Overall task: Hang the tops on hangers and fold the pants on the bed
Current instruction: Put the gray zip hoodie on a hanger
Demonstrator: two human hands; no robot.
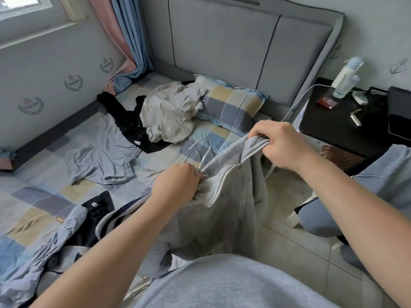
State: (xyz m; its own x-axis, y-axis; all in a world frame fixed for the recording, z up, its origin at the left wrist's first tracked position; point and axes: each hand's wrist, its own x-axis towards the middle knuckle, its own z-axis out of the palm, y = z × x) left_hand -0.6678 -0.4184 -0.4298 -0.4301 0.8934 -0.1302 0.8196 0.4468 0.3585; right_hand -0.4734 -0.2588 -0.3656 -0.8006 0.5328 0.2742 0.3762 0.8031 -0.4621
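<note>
Grey hoodie (231, 210), L fingers (193, 173) clutch its front, R fingers (263, 135) pinch hood edge

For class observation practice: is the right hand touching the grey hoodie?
Touching. The head view shows the right hand gripping the grey hoodie by its edge.

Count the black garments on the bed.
2: the far black garment by the wall, partly under the beige jacket; the near black garment left of the held grey hoodie. Folds may hide others.
</note>
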